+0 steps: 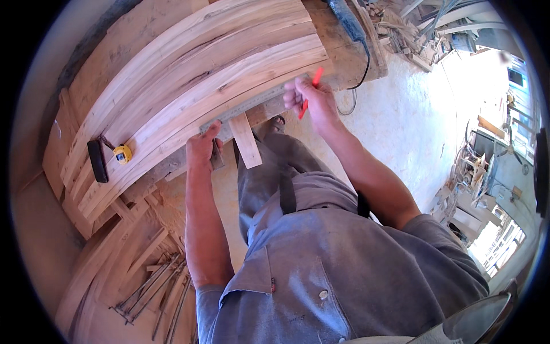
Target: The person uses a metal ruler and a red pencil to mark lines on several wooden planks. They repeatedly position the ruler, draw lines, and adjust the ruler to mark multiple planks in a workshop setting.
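Observation:
My left hand is closed around the near end of a metal try square at the front edge of the wooden planks. The square's long marked blade lies along the front plank, reaching toward my right hand. In my closed right hand is a slim red pencil, held over the right end of the blade. Between my hands, a short wooden piece sticks out from under the front edge toward me.
A yellow tape measure and a dark block-shaped tool rest on the planks at left. A blue corded power tool lies at the far right of the bench. Metal clamps and curved wood stand at lower left; scrap wood is piled at upper right.

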`<action>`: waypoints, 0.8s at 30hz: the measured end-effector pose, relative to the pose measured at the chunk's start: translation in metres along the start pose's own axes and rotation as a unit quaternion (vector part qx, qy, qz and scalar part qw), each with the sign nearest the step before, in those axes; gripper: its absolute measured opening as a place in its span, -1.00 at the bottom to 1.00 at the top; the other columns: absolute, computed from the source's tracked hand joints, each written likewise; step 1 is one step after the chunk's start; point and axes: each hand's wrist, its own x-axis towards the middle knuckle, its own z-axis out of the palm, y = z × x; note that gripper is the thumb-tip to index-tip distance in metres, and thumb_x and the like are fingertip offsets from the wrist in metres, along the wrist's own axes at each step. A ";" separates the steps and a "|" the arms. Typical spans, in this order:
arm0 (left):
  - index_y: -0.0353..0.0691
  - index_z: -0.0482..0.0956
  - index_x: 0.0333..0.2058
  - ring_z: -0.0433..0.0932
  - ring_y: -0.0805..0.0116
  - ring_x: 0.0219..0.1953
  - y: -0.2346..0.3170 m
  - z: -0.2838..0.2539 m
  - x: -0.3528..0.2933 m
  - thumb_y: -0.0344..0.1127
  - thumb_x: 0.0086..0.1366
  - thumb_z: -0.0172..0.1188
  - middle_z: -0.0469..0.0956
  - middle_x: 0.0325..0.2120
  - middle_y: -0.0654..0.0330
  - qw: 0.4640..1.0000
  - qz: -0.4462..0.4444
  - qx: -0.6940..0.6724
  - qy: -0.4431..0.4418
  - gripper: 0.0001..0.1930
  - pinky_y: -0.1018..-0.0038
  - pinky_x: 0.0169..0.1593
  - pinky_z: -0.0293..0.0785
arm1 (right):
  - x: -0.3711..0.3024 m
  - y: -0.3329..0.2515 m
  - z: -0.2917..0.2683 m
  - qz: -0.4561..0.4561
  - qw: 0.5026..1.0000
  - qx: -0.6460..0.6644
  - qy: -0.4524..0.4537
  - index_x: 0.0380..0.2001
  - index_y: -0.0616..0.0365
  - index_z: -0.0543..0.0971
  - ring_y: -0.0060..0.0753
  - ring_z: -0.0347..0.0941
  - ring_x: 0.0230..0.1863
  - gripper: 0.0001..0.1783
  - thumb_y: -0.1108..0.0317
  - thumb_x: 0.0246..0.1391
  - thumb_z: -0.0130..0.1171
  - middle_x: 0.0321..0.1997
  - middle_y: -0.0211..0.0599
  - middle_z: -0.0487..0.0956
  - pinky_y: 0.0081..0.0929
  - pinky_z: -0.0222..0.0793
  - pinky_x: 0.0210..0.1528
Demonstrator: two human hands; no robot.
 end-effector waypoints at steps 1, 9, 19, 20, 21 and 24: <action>-0.32 0.62 -0.25 0.43 0.42 -0.73 -0.001 0.000 0.001 -0.10 0.12 0.49 0.51 -0.70 0.18 1.000 0.003 -0.006 -0.001 -0.59 0.45 -0.64 0.34 | 0.000 -0.008 0.004 -0.051 0.999 0.006 -0.001 -0.26 0.29 0.63 -0.46 0.55 -0.47 -0.61 0.11 0.32 0.11 -0.46 -0.23 0.64 -0.53 0.41 -0.44; -0.37 0.60 -0.23 0.44 0.41 -0.73 -0.009 -0.002 0.010 -0.12 0.12 0.49 0.52 -0.67 0.18 1.000 0.006 -0.030 -0.005 -0.57 0.45 -0.64 0.35 | 0.050 0.000 0.004 -0.184 0.973 -0.140 -0.022 -0.17 0.24 0.66 -0.41 0.55 -0.10 -0.56 0.06 0.39 0.00 -0.20 -0.28 0.68 -0.45 0.41 0.03; -0.42 0.58 -0.28 0.44 0.40 -0.72 -0.005 -0.001 0.004 -0.13 0.10 0.50 0.52 -0.68 0.14 0.999 0.007 -0.036 -0.005 -0.56 0.43 -0.66 0.34 | 0.060 -0.007 -0.002 -0.055 0.983 -0.122 -0.129 -0.32 0.19 0.67 -0.58 0.53 -0.28 -0.48 -0.10 0.32 0.08 -0.36 -0.35 0.66 -0.51 0.42 -0.19; -0.42 0.58 -0.27 0.44 0.40 -0.72 -0.005 -0.001 0.004 -0.14 0.10 0.50 0.52 -0.68 0.14 0.999 0.003 -0.033 -0.005 -0.56 0.43 -0.66 0.34 | 0.061 -0.006 -0.004 -0.026 0.979 -0.109 -0.169 -0.32 0.19 0.67 -0.59 0.53 -0.32 -0.49 -0.09 0.31 0.09 -0.38 -0.37 0.66 -0.53 0.42 -0.23; -0.42 0.58 -0.26 0.44 0.40 -0.72 -0.005 -0.001 0.004 -0.14 0.10 0.50 0.52 -0.68 0.15 1.000 -0.002 -0.031 -0.005 -0.56 0.43 -0.66 0.34 | 0.060 -0.007 0.000 -0.037 0.977 -0.139 -0.160 -0.33 0.18 0.67 -0.61 0.52 -0.35 -0.53 -0.05 0.30 0.12 -0.40 -0.38 0.65 -0.54 0.41 -0.27; -0.41 0.58 -0.24 0.44 0.40 -0.73 -0.008 0.000 0.006 -0.14 0.10 0.51 0.52 -0.67 0.15 0.999 0.026 -0.045 -0.001 -0.55 0.43 -0.66 0.35 | 0.056 -0.006 0.013 -0.071 0.961 -0.223 -0.146 -0.36 0.16 0.67 -0.66 0.49 -0.41 -0.65 0.06 0.24 0.20 -0.47 -0.42 0.63 -0.57 0.39 -0.35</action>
